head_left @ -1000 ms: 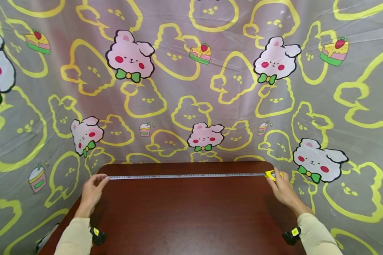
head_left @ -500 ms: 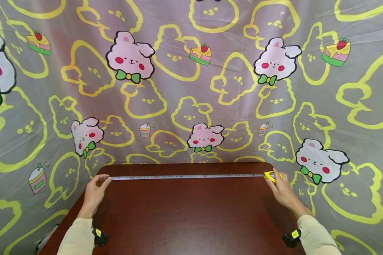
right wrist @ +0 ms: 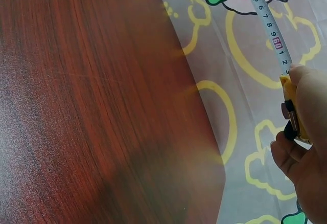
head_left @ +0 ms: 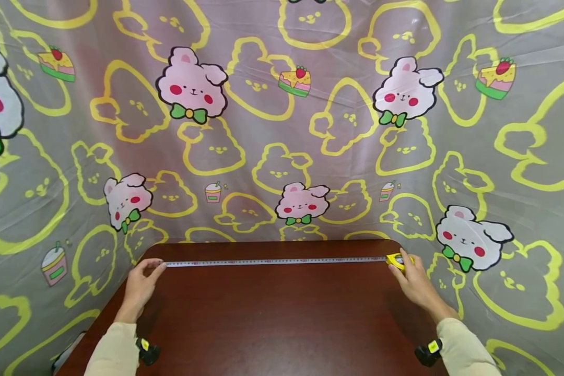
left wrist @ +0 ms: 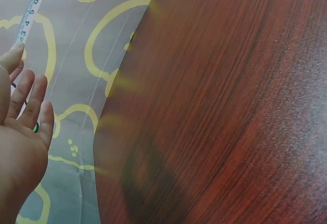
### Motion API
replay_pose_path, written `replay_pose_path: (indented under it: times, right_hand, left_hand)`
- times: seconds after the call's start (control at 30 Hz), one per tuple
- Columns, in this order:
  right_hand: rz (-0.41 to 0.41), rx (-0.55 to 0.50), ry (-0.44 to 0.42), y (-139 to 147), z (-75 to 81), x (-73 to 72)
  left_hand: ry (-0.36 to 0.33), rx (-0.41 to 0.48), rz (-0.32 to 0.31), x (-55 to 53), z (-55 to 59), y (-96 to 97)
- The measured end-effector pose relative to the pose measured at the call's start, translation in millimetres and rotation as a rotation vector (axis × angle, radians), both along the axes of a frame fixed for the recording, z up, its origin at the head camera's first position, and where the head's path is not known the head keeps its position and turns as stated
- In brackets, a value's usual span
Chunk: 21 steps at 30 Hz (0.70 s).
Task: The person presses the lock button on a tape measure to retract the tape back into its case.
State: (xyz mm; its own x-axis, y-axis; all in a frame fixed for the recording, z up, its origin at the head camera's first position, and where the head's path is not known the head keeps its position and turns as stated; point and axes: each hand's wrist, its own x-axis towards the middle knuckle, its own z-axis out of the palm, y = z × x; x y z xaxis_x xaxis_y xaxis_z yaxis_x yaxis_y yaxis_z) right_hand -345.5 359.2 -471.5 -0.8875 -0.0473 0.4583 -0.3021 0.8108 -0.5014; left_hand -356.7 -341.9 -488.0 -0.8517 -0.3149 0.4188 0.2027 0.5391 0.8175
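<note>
A yellow tape measure (head_left: pixel 395 260) is held in my right hand (head_left: pixel 415 284), near the table's far right corner. Its white blade (head_left: pixel 272 262) stretches straight across the far part of the table to my left hand (head_left: pixel 140 286). There my thumb and index finger pinch the blade's end, hiding its tip. In the left wrist view, the remaining fingers (left wrist: pixel 33 98) of that hand spread away from the blade (left wrist: pixel 31 15). The right wrist view has the yellow case (right wrist: pixel 289 92) partly covered by the right hand (right wrist: pixel 309 175), with a red-boxed 60 mark near the case mouth.
Under the blade is a dark red-brown wooden table (head_left: pixel 272 324) with rounded far corners. A grey curtain (head_left: pixel 258 125) printed with bunnies and yellow outlines hangs behind it and along both sides. Each wrist wears a black camera (head_left: pixel 148 351).
Both hands have drifted slightly inward, the left one to the right and the right one to the left. The stretch of blade between them is a little shorter.
</note>
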Motion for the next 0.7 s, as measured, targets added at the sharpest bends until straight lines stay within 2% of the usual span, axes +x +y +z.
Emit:
replay_pose_path:
  times: [0.17, 0.47, 0.7]
  right_hand:
    - [-0.007, 0.012, -0.008, 2.0, 1.8, 3.3]
    - [-0.026, 0.031, 0.028, 1.0, 3.5, 6.2]
    - [-0.022, 0.025, -0.011, -6.5, 1.1, 6.2]
  left_hand:
    - [-0.018, -0.010, 0.026, -2.9, -0.5, 5.4]
    - [0.001, -0.004, -0.020, -6.5, 1.0, 15.2]
    - [0.003, -0.023, -0.009, -6.2, 1.9, 13.6]
